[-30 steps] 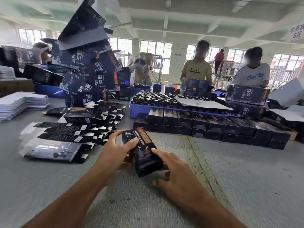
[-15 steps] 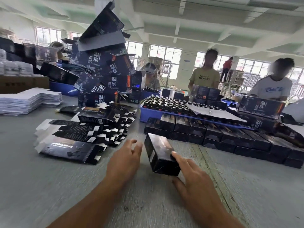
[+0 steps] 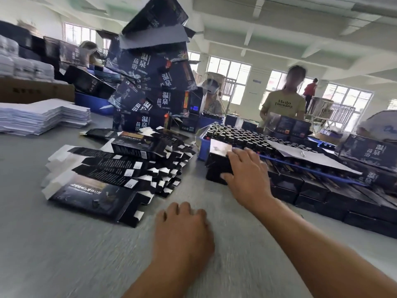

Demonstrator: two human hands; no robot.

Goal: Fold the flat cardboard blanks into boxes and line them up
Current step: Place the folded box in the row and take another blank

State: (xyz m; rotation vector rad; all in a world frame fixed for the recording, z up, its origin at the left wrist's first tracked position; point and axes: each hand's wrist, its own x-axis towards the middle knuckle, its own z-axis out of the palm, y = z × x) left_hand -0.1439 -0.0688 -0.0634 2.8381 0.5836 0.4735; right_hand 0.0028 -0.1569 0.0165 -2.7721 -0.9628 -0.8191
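Table (image 3: 64, 254), blank stack (image 3: 111, 175) left, box row (image 3: 322, 190) right. Right hand (image 3: 247, 175) grips folded box (image 3: 218, 168) at row's left end. Left hand (image 3: 182, 229) loosely curled, holds nothing. Risk: hard shove skews row.

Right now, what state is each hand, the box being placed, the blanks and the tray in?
Right hand: gripping the folded black cardboard box at the row's left end.
Left hand: over the grey table, holding nothing.
Flat black cardboard blanks: unfolded, fanned in a pile.
Row of finished black boxes: folded, lined up.
Blue plastic tray: packed with dark bottles.
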